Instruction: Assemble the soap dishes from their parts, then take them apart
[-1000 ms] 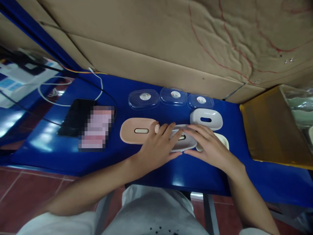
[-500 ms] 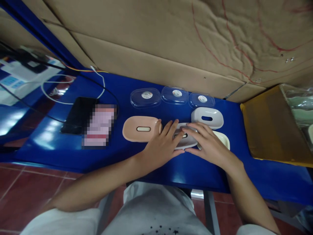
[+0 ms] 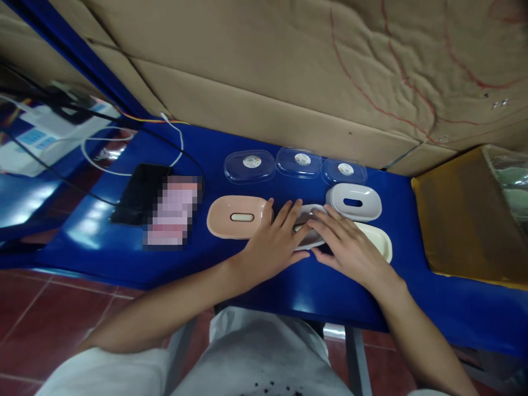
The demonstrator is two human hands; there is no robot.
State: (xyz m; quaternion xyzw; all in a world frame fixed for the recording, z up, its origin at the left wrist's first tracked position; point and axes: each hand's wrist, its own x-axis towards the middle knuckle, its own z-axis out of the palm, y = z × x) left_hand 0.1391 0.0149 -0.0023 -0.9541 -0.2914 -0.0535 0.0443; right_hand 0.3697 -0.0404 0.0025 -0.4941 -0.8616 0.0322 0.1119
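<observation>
Head view — grey dish [image 3: 314, 240] lies beneath left fingers [image 3: 284, 213] and right fingers [image 3: 335, 228].

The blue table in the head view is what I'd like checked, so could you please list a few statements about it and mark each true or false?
1. The left hand and the right hand are both at the grey dish. True.
2. The peach dish lies to the right of the grey dish. False: it lies to the left.
3. Three clear lids lie in a row behind the dishes. True.
4. The slot in the white dish is filled by a pale insert. False: it is open, with blue showing through.
5. The cardboard box stands at the left end of the blue table. False: it stands toward the right end.
6. The right hand hides part of the cream dish. True.
</observation>
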